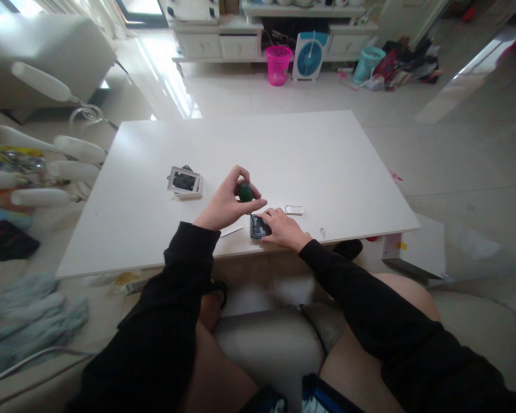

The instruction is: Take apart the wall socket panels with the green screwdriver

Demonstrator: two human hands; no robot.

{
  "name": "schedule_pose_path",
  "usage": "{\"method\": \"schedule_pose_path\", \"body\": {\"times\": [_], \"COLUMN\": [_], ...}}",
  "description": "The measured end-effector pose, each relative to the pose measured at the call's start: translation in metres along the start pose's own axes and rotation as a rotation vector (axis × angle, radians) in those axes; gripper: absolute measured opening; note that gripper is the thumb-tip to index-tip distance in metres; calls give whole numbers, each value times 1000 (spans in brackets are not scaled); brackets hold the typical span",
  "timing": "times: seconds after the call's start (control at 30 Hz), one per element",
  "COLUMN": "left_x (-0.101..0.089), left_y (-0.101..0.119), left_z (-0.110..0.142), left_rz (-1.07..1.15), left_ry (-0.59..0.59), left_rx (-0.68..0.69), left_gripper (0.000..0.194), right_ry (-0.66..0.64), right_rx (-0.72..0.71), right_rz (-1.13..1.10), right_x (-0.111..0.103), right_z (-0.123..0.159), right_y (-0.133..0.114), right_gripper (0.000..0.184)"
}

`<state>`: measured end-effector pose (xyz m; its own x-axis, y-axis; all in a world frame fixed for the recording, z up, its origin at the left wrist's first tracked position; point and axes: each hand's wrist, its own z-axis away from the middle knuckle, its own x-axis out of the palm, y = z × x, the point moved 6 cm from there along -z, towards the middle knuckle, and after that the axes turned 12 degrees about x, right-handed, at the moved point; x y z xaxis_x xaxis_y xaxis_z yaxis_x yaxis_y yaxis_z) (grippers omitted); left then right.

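A: Left hand (227,202)?
B: Raised just above the white table (284,149), near its front edge. Fingers curled closed around a dark green round knob (245,191), thumb and forefinger pinching it. Likely a tool handle; the shaft below is hidden, cannot tell.

A: Right hand (284,228)?
B: Lying flat, palm down, fingers pressed on a small dark device (258,225) that rests on the table directly beneath the green knob. Holding it down rather than gripping around it (only the left end of the device shows past the fingers).

A: Anything close by?
B: A thin white strip (231,231) lies on the table under the left wrist. A small pale rectangular piece (294,210) sits just right of the right hand. A tiny light bit (322,232) lies further right, near the table edge.

A: Further off?
B: A small open white box (185,182) with a dark inside, left of the left hand, apart from it. On the floor beyond the table: pink basket (278,63), blue fan (309,55).
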<state>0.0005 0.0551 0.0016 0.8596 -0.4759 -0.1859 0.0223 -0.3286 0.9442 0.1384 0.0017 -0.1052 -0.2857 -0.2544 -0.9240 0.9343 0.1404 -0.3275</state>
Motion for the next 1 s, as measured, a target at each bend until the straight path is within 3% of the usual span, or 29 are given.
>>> {"method": "schedule_pose_path", "body": {"times": [0.2, 0.3, 0.37, 0.53, 0.63, 0.83, 1.0], "left_x": [3, 2, -1, -19, -25, -28, -26], "left_y": [-8, -10, -9, 4, 9, 9, 8], "left_z": [1, 1, 0, -4, -3, -1, 0], "left_rz": [197, 123, 10, -166, -223, -265, -256], "left_ry": [-113, -107, -39, 298, 423, 467, 458], "left_rx": [-81, -69, -34, 91, 117, 131, 130], "left_gripper": [46, 44, 37, 33, 32, 30, 30], "right_ry": [-4, 1, -2, -9, 31, 99, 101], "right_rx": [-1, -5, -3, -2, 5, -69, -60], "right_rz": [12, 12, 15, 67, 93, 76, 79], "right_x": [-1, -1, -2, -2, -6, -12, -4], "right_z": [1, 1, 0, 0, 1, -3, -11], "right_y": [-1, -1, -1, -3, -8, -27, -33], "right_gripper": [69, 68, 68, 71, 70, 23, 16]}}
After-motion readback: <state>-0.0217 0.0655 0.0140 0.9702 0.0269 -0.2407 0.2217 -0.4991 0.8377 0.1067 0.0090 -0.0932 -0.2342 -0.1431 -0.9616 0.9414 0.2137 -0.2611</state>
